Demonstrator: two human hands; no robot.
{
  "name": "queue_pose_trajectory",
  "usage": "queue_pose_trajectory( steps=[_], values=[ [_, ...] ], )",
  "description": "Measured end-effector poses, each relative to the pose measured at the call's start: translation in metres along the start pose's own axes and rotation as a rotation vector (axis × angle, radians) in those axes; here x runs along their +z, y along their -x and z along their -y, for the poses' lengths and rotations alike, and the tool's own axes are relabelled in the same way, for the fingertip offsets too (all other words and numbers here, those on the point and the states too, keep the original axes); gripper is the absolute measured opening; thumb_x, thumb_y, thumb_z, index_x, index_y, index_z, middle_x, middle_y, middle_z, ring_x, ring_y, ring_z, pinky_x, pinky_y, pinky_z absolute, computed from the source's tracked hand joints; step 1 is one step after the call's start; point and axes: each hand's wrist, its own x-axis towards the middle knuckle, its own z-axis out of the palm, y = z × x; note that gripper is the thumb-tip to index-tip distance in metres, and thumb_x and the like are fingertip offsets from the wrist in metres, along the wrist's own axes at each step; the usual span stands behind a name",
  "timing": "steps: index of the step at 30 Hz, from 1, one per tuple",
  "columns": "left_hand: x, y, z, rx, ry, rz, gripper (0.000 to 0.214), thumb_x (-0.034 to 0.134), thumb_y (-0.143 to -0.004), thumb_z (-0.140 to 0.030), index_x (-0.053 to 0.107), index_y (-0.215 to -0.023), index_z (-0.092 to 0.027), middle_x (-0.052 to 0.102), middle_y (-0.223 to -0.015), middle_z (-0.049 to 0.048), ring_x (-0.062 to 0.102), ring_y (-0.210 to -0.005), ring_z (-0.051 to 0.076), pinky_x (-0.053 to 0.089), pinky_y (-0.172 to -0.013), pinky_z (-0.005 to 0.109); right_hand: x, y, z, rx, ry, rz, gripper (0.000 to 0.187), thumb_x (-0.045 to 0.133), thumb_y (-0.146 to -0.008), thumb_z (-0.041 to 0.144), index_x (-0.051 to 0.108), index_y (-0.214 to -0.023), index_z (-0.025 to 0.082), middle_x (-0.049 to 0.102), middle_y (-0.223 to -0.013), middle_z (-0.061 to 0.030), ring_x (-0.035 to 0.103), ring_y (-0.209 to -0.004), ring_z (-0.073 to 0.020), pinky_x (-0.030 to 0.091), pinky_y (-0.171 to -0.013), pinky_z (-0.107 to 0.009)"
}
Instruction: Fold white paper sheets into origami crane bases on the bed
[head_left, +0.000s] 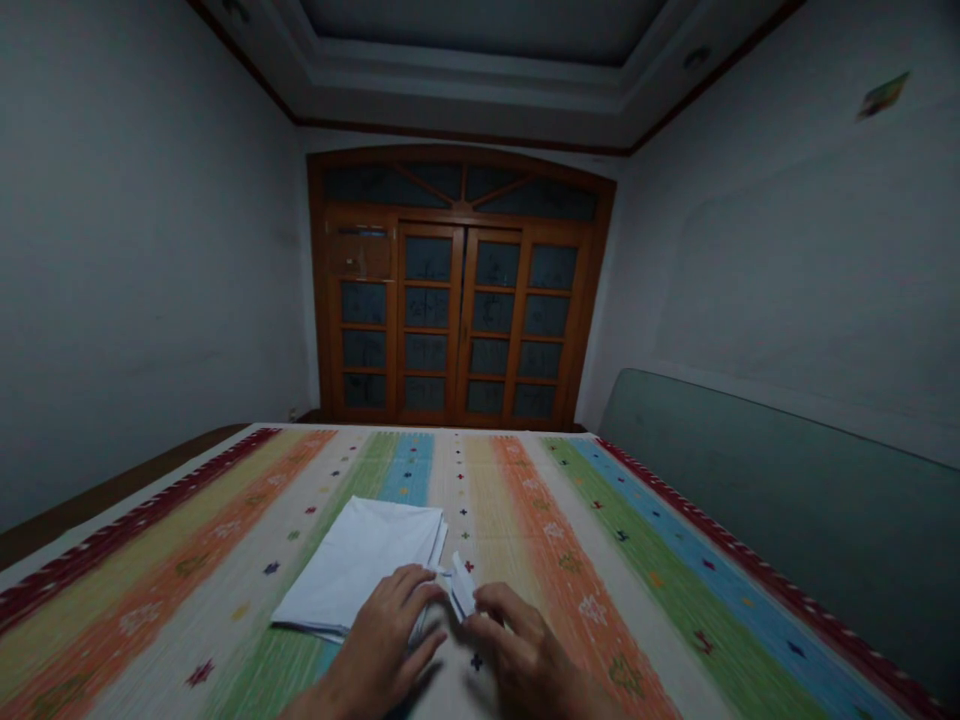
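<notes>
A white sheet (367,550), folded into a layered rectangle, lies flat on the striped tablecloth; whether it is paper or cloth I cannot tell. My left hand (386,635) is over its near right corner, fingers curved, with the thumb apart from them. Some white material shows between that thumb and the forefinger. Just right of the sheet, a narrow folded white piece (462,585) stands up at a tilt. My right hand (529,640) pinches its right edge between thumb and fingers. The left fingertips are close to its other side; contact there is unclear.
The tablecloth (592,560) has bright stripes and small motifs and covers a wide table. A pale green panel (750,430) runs along the right side. Wooden glazed doors (461,330) stand beyond the far edge, with a white wall (150,250) at left.
</notes>
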Motion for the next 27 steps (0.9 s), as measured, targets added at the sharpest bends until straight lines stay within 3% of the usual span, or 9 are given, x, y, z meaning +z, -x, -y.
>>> queue_pose_trajectory(
  steps=[4,10,14,17,22,26,27],
  values=[
    [0.010,0.005,-0.001,0.031,0.044,0.094,0.048,0.068,-0.092,-0.030,0.058,-0.139,-0.028,0.061,-0.146,0.0095,0.052,-0.137,0.035,0.048,-0.113,0.057,0.007,-0.001,0.002,0.003,-0.095,-0.047,0.030,0.043,-0.094,0.006,0.065,-0.108,0.020,0.067,-0.092,-0.0088,0.066,-0.081,-0.0196,0.058,-0.069,-0.027],
    [0.016,0.010,-0.002,0.078,0.132,0.157,0.049,0.070,-0.091,-0.025,0.059,-0.138,-0.029,0.056,-0.153,0.0068,0.042,-0.145,0.034,0.041,-0.118,0.056,0.010,-0.005,0.007,0.052,-0.239,-0.060,0.023,0.046,-0.094,0.010,0.062,-0.107,0.021,0.069,-0.094,-0.0088,0.068,-0.085,-0.0204,0.059,-0.075,-0.029],
    [0.014,0.007,-0.008,0.127,0.212,0.096,0.034,0.070,-0.088,-0.015,0.070,-0.120,-0.028,0.065,-0.142,0.0058,0.048,-0.140,0.031,0.042,-0.116,0.050,0.011,-0.006,0.011,-0.028,-0.247,-0.125,0.020,0.046,-0.098,0.015,0.063,-0.106,0.021,0.068,-0.084,-0.0080,0.067,-0.073,-0.0193,0.058,-0.065,-0.027],
    [0.012,0.006,-0.016,0.143,0.311,0.040,0.024,0.065,-0.090,-0.012,0.073,-0.109,-0.026,0.076,-0.119,0.0059,0.060,-0.125,0.028,0.048,-0.108,0.043,0.013,-0.005,0.016,-0.128,-0.259,-0.195,0.023,0.049,-0.099,0.016,0.064,-0.115,0.024,0.070,-0.086,-0.0072,0.068,-0.072,-0.0189,0.059,-0.062,-0.027],
    [0.012,0.008,-0.029,-0.042,0.486,-0.170,0.014,0.062,-0.093,-0.022,0.077,-0.092,-0.022,0.079,-0.087,0.0058,0.072,-0.080,0.022,0.056,-0.076,0.029,0.011,-0.004,0.028,-0.165,-0.239,-0.268,0.054,0.053,-0.097,0.012,0.046,-0.146,0.036,0.075,-0.105,-0.0094,0.076,-0.091,-0.0262,0.066,-0.071,-0.037],
    [0.009,0.006,-0.039,-0.275,0.640,-0.161,0.022,0.065,-0.093,-0.036,0.080,-0.089,-0.020,0.080,-0.080,0.0047,0.072,-0.070,0.021,0.054,-0.066,0.025,0.004,-0.003,0.032,-0.259,-0.252,-0.199,0.058,0.059,-0.100,0.025,0.038,-0.152,0.035,0.077,-0.106,-0.0085,0.076,-0.102,-0.0281,0.067,-0.084,-0.041],
    [0.008,0.004,-0.042,-0.323,0.688,-0.149,0.026,0.065,-0.093,-0.039,0.080,-0.087,-0.019,0.079,-0.078,0.0048,0.071,-0.069,0.021,0.053,-0.064,0.025,0.003,0.000,0.033,-0.223,-0.249,-0.211,0.057,0.060,-0.100,0.025,0.038,-0.151,0.035,0.077,-0.110,-0.0089,0.075,-0.105,-0.0286,0.066,-0.087,-0.042]
  ],
)
